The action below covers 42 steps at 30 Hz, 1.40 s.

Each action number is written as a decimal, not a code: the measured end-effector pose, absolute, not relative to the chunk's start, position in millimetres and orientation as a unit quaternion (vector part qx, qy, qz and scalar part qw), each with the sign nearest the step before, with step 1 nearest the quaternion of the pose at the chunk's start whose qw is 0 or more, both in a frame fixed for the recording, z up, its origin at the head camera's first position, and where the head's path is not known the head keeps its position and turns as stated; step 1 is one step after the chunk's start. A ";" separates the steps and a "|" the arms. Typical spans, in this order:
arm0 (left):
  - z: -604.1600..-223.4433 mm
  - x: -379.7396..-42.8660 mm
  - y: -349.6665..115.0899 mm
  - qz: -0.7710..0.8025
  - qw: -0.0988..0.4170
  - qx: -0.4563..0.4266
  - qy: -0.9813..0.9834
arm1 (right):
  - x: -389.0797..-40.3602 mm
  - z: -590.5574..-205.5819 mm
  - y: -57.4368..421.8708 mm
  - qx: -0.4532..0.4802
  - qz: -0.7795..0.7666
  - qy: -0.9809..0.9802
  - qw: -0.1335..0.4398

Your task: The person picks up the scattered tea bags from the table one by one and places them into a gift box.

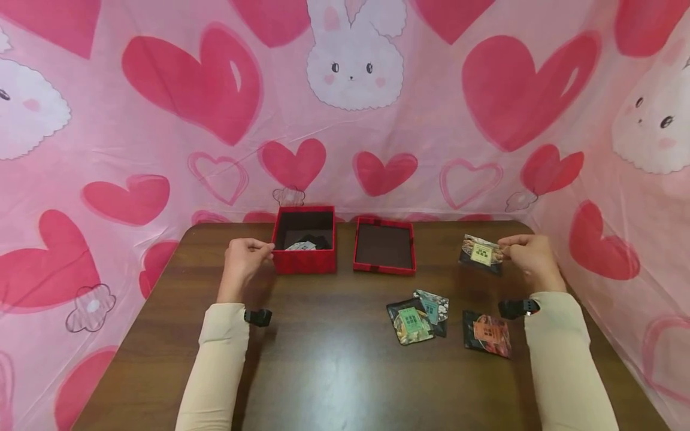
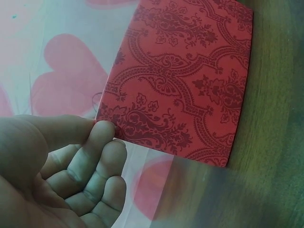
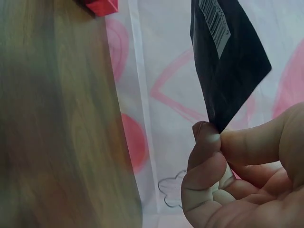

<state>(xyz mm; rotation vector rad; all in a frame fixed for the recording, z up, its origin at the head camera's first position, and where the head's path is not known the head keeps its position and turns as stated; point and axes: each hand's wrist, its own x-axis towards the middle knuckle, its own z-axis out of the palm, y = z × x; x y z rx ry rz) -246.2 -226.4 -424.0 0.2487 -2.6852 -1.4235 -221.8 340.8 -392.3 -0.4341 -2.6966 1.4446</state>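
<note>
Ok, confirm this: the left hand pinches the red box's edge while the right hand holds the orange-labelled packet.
Not quite: the head view shows the right hand holding the yellow-labelled packet. The left hand does pinch the red box.

Brown wooden table [image 1: 329, 377]; pink backdrop [image 1: 339, 127] behind, printed with hearts [image 1: 196, 90], 3 white rabbits [image 1: 356, 90].

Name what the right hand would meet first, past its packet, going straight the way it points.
Probably the lid, leftward beyond the packet the right hand pinches; the hand's height is unclear, so it might pass above.
</note>
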 end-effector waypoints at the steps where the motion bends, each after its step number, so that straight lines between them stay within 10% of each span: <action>1: -424.2 -245.9 -226.5 -0.466 0.044 0.082 -0.880 | -222.9 -394.4 338.0 -0.140 0.474 -0.869 0.029; 42: -424.0 -247.3 -226.2 -0.489 0.038 0.084 -0.867 | -288.6 -386.5 191.9 -0.068 0.566 -0.822 0.004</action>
